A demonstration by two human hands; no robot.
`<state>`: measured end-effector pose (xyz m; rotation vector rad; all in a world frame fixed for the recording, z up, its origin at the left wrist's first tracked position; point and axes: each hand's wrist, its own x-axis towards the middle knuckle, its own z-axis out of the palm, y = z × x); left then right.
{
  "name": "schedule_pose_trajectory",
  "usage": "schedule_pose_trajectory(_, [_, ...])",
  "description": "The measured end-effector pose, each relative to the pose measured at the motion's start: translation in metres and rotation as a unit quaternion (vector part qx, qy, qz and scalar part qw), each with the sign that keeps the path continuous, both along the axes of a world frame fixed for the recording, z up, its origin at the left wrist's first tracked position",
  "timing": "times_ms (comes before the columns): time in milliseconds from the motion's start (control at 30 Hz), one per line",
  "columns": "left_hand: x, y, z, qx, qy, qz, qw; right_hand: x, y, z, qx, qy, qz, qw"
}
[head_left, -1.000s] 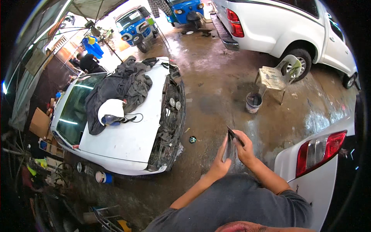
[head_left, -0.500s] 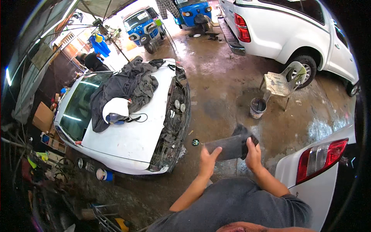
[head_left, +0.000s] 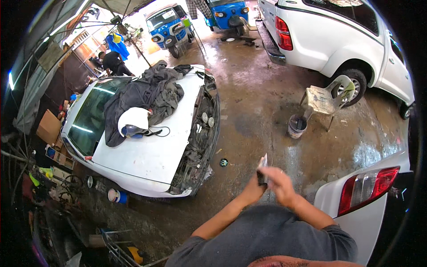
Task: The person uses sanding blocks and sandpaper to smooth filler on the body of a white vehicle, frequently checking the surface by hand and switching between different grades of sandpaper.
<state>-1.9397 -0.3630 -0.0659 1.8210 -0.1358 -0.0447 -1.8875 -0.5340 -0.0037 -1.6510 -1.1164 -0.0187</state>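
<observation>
A folded dark sheet with a pale face, looking like sandpaper point(head_left: 261, 178), stands edge-up between my hands, above the wet floor. My left hand point(head_left: 253, 189) is closed around its lower part. Across it from the right lies my right hand point(head_left: 281, 184), slightly blurred, its fingers pressed over the sheet; their tips are partly hidden. A small round dark object point(head_left: 223, 162) is on the floor, left of my hands.
Left stands a white car point(head_left: 138, 164) with its front end exposed, carrying dark cloth point(head_left: 151, 95) and a white-and-blue item point(head_left: 133, 121). Rightward are a car's tail light point(head_left: 369, 190), a bucket point(head_left: 296, 126), a dirty chair point(head_left: 321, 99) and a white pickup point(head_left: 327, 38). Another person point(head_left: 113, 62) is behind the car.
The dark sheet was spread flat between both hands; now it is folded small. My right hand has moved left, against my left hand. The person behind the car has risen higher into view.
</observation>
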Motion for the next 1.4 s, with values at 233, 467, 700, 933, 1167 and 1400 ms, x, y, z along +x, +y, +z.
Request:
schedule_pose_trajectory(233, [-0.012, -0.009, 0.013, -0.037, -0.066, 0.023, 0.997, -0.001, 0.01, -0.006, -0.013, -0.017, -0.171, 0.985])
schedule_pose_trajectory(467, [-0.01, -0.012, 0.017, -0.043, -0.07, 0.061, 0.995, -0.002, 0.016, -0.01, 0.004, 0.032, -0.184, 0.982])
schedule_pose_trajectory(700, [-0.01, -0.005, 0.022, -0.006, -0.041, 0.101, 0.994, -0.007, 0.022, -0.007, 0.018, -0.022, -0.076, 0.997])
schedule_pose_trajectory(933, [-0.015, -0.014, 0.029, -0.007, -0.13, 0.053, 0.99, 0.007, 0.018, -0.016, 0.087, 0.066, -0.189, 0.976])
schedule_pose_trajectory(1167, [-0.02, -0.011, 0.026, -0.019, -0.068, 0.051, 0.996, 0.011, 0.017, -0.021, 0.055, 0.127, -0.214, 0.967])
schedule_pose_trajectory(1400, [-0.034, 0.004, 0.008, -0.138, 0.152, 0.101, 0.973, 0.034, -0.008, -0.024, 0.128, 0.115, -0.2, 0.965])
